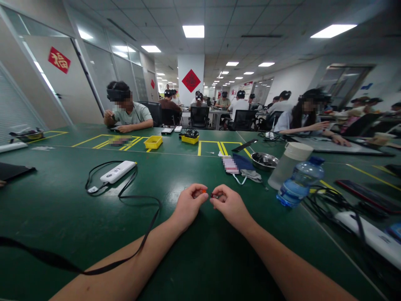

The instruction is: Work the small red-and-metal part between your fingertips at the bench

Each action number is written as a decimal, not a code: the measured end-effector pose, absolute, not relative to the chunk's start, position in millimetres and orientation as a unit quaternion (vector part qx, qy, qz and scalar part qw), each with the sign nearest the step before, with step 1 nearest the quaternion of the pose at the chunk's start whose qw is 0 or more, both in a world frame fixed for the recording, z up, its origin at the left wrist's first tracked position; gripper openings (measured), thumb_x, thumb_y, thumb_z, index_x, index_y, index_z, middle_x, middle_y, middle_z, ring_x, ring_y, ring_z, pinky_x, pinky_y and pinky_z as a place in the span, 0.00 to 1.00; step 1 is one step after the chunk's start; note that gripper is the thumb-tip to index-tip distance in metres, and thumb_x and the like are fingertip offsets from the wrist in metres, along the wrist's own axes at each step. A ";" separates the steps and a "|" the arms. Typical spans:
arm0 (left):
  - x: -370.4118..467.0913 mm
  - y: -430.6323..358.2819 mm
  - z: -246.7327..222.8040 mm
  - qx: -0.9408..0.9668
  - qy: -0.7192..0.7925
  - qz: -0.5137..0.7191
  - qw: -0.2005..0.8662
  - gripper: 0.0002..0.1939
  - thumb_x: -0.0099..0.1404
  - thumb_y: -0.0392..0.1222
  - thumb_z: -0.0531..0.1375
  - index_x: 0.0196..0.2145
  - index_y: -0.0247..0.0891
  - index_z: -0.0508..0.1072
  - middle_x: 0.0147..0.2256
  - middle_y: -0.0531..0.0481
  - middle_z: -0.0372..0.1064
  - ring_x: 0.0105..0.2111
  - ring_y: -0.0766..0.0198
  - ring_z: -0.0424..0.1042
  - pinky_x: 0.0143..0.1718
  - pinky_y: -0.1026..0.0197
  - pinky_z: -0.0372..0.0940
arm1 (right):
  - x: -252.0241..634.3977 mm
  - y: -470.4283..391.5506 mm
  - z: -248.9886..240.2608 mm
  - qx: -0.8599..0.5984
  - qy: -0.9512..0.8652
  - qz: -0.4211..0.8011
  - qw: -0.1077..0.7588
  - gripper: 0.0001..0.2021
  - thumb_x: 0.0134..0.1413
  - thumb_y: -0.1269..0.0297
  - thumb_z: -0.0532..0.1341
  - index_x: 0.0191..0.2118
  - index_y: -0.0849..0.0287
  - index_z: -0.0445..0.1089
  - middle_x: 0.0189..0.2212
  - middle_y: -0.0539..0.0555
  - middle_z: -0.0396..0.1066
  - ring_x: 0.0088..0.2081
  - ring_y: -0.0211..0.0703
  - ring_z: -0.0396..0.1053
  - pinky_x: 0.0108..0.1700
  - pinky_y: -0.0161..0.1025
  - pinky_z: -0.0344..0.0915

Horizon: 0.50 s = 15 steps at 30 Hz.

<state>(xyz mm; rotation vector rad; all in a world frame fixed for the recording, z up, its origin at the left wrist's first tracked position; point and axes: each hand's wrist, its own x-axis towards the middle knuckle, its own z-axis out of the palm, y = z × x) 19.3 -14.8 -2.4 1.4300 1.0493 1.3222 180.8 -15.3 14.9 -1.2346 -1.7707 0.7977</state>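
Near the middle of the green table, my left hand pinches a small orange piece between thumb and fingers. Just to its right, my right hand is closed on a small dark red piece, mostly covered by the fingertips. A narrow gap separates the two hands, and the two pieces are apart. A black strap runs across my left forearm.
A white power bank with a black cable lies left. Yellow trays stand farther back. At right are a metal bowl, a frosted bottle, a blue water bottle and tangled cables. People sit across the table.
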 end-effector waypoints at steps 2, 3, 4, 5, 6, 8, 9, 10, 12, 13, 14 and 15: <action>18.8 -15.4 -2.4 0.580 0.426 0.537 0.440 0.14 0.55 0.42 0.61 0.40 0.36 0.72 0.27 0.52 0.67 0.26 0.68 0.64 0.29 0.66 0.59 | 180.8 -16.4 16.6 -0.493 -0.706 0.305 0.407 0.07 0.44 0.66 0.60 0.33 0.58 0.66 0.25 0.48 0.68 0.20 0.34 0.63 0.24 0.32 0.57; 18.8 -15.7 -2.2 0.582 0.425 0.537 0.438 0.14 0.54 0.42 0.61 0.40 0.36 0.73 0.27 0.51 0.68 0.26 0.68 0.65 0.29 0.66 0.60 | 180.7 -17.0 17.3 -0.493 -0.707 0.303 0.406 0.07 0.44 0.66 0.60 0.33 0.58 0.66 0.24 0.48 0.68 0.20 0.33 0.62 0.23 0.32 0.56; 18.8 -16.1 -2.0 0.585 0.425 0.535 0.437 0.14 0.54 0.41 0.61 0.40 0.36 0.73 0.28 0.51 0.68 0.27 0.67 0.65 0.29 0.65 0.60 | 180.5 -17.7 17.9 -0.493 -0.707 0.303 0.406 0.07 0.44 0.65 0.60 0.33 0.58 0.66 0.23 0.48 0.67 0.19 0.33 0.61 0.23 0.32 0.56; 18.9 -16.5 -1.8 0.588 0.424 0.534 0.436 0.14 0.54 0.41 0.61 0.40 0.36 0.73 0.28 0.51 0.69 0.27 0.67 0.66 0.30 0.65 0.60 | 180.3 -18.2 18.4 -0.491 -0.707 0.305 0.406 0.07 0.44 0.65 0.60 0.32 0.58 0.66 0.23 0.47 0.67 0.19 0.33 0.61 0.23 0.32 0.55; 19.1 -16.9 -1.4 0.590 0.423 0.531 0.437 0.14 0.54 0.40 0.61 0.40 0.36 0.73 0.29 0.50 0.69 0.28 0.67 0.66 0.30 0.65 0.60 | 180.0 -18.7 18.6 -0.488 -0.707 0.309 0.407 0.07 0.44 0.65 0.60 0.33 0.58 0.67 0.22 0.47 0.67 0.19 0.33 0.60 0.23 0.32 0.55; 19.4 -17.4 -0.7 0.593 0.423 0.527 0.439 0.14 0.54 0.40 0.60 0.40 0.36 0.74 0.29 0.49 0.70 0.29 0.66 0.67 0.31 0.65 0.61 | 179.6 -19.1 18.4 -0.479 -0.709 0.317 0.409 0.07 0.45 0.65 0.59 0.33 0.59 0.67 0.22 0.47 0.66 0.20 0.33 0.61 0.23 0.32 0.56; 19.6 -17.5 -0.4 0.593 0.424 0.526 0.438 0.14 0.54 0.40 0.60 0.40 0.36 0.74 0.29 0.49 0.70 0.29 0.66 0.67 0.31 0.64 0.61 | 179.5 -18.9 17.8 -0.476 -0.710 0.318 0.410 0.07 0.45 0.65 0.59 0.34 0.59 0.67 0.22 0.47 0.67 0.20 0.34 0.61 0.24 0.32 0.56; 19.7 -17.6 -0.2 0.594 0.425 0.525 0.437 0.13 0.54 0.40 0.60 0.39 0.36 0.74 0.30 0.49 0.70 0.30 0.65 0.68 0.32 0.64 0.62 | 179.6 -18.6 16.9 -0.473 -0.712 0.317 0.411 0.08 0.45 0.65 0.59 0.34 0.59 0.67 0.23 0.48 0.67 0.21 0.34 0.62 0.24 0.32 0.56; 19.9 -17.6 -0.2 0.596 0.425 0.524 0.435 0.13 0.55 0.39 0.60 0.39 0.36 0.74 0.31 0.48 0.71 0.30 0.65 0.68 0.33 0.64 0.62 | 180.2 -17.2 14.7 -0.470 -0.716 0.311 0.413 0.08 0.45 0.64 0.60 0.34 0.59 0.68 0.24 0.48 0.68 0.22 0.35 0.63 0.25 0.33 0.57; 20.0 -17.6 -0.3 0.597 0.426 0.524 0.433 0.13 0.55 0.40 0.60 0.39 0.36 0.74 0.31 0.48 0.71 0.31 0.64 0.69 0.33 0.63 0.62 | 180.7 -16.5 13.6 -0.469 -0.716 0.308 0.415 0.08 0.45 0.64 0.60 0.35 0.59 0.68 0.24 0.49 0.68 0.23 0.35 0.63 0.26 0.33 0.58; 20.0 -17.5 -0.5 0.598 0.427 0.523 0.432 0.13 0.55 0.40 0.60 0.39 0.36 0.74 0.31 0.48 0.71 0.30 0.64 0.69 0.33 0.63 0.62 | 181.1 -15.8 12.7 -0.469 -0.717 0.307 0.416 0.09 0.45 0.64 0.60 0.35 0.59 0.68 0.25 0.49 0.69 0.23 0.35 0.64 0.26 0.33 0.59; 20.0 -17.5 -0.5 0.599 0.428 0.522 0.430 0.13 0.55 0.40 0.59 0.39 0.36 0.74 0.31 0.48 0.72 0.30 0.65 0.69 0.32 0.63 0.62 | 181.4 -15.4 12.0 -0.468 -0.716 0.308 0.416 0.09 0.46 0.63 0.60 0.36 0.59 0.68 0.26 0.50 0.69 0.24 0.36 0.64 0.27 0.34 0.60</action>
